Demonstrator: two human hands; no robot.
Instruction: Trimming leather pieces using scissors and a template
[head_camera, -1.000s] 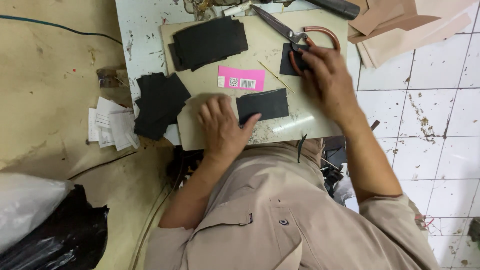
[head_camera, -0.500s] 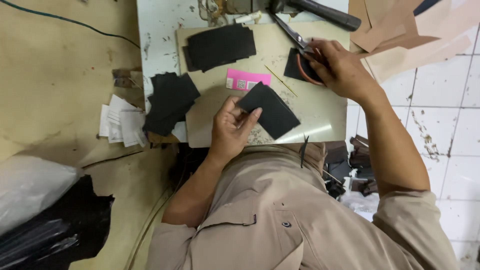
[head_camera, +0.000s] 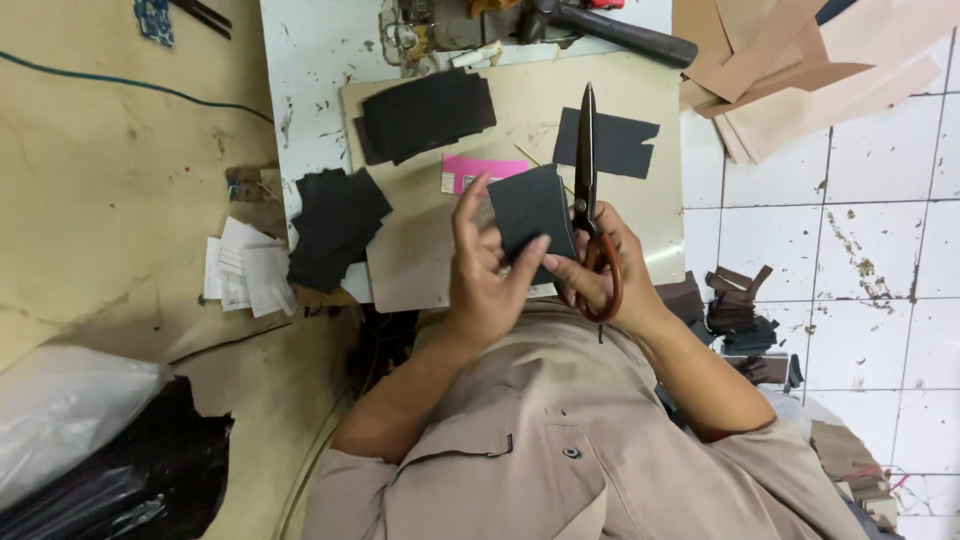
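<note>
- Two hands up over the near edge of the cutting board (head_camera: 420, 270), both on one black leather piece (head_camera: 530, 208).
- The left hand (head_camera: 490, 275) pinches the piece, thumb over its front face and fingers spread behind its left edge. It's lifted clear of the board, just left of the scissor blades.
- The right hand (head_camera: 600, 270) is closed through the reddish handle loops of the scissors (head_camera: 587, 190). Blades point far, pressed together, running along the piece's right edge. Can't tell if they actually touch it.
- The piece is flat, matte black, roughly rectangular with a slanted corner, tilted a bit.
- Versus half a second ago: the piece was lower and angled across the board, held by the left hand alone, and the right hand was off at the far right on the scissors. Now the scissors have come in beside it.
- Also around: a pink card (head_camera: 478, 172) under the hand, black stacks (head_camera: 425, 115) far left, another black cutout (head_camera: 612, 142) to the right, tan sheets (head_camera: 800, 70) far right.
</note>
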